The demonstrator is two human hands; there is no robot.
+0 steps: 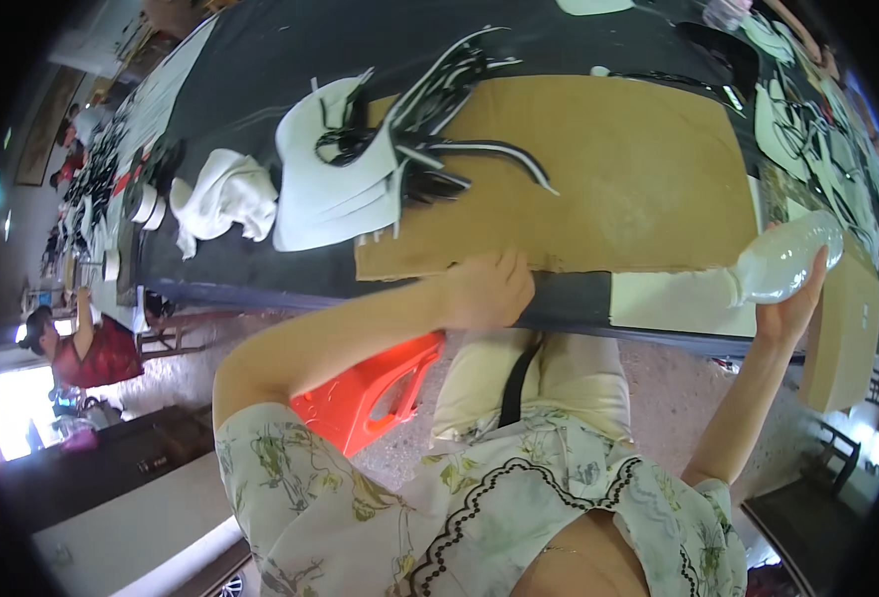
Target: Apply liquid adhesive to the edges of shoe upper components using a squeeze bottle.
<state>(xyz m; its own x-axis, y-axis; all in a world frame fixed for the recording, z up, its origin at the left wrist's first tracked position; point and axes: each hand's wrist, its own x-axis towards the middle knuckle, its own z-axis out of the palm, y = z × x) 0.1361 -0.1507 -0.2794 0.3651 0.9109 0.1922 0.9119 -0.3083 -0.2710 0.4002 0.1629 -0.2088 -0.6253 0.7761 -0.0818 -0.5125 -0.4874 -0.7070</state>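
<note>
A seated person holds a clear bottle (785, 261) up at a long worktable (250, 60).

The right hand (792, 303) cups the bottle from below, fingers wrapped around it, beside the table's right end. The left hand (487, 291) rests curled on the near table edge, touching a brown board (608, 179); whether it grips anything I cannot tell. Black-and-white straps (439, 109) and pale cut pieces (330, 189) lie on the board, a white cloth (222, 199) to the left. The bottle seems mid-lift; setting it down needs free table space.
</note>
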